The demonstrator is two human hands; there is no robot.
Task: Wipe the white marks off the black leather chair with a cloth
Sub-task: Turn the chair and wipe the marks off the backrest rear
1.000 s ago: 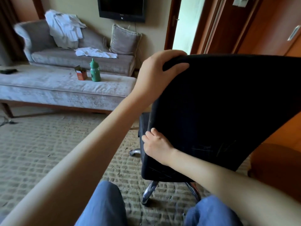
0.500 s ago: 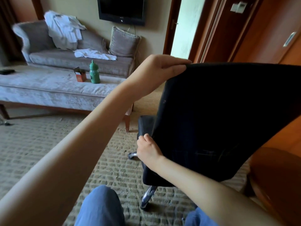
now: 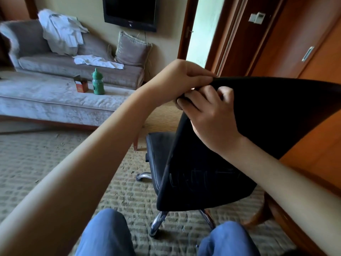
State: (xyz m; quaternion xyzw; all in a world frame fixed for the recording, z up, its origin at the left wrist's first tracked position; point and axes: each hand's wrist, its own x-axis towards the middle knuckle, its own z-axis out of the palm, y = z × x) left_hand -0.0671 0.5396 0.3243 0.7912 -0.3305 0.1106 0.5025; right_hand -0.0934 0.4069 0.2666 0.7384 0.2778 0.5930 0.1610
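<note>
Head view, left hand (image 3: pixel 181 78) and right hand (image 3: pixel 210 113) fingers grasping chair (image 3: pixel 267 108) corner, fingertips hidden, marks (image 3: pixel 199 177) faint

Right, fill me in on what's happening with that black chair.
A person grips the top corner of the black chair by its backrest with both hands. The left hand curls over the top edge, and the right hand holds the side edge just below it. The white marks show low on the back of the backrest, not yet wiped. Neither hand visibly holds a cloth; a white cloth lies on the sofa across the room.
</note>
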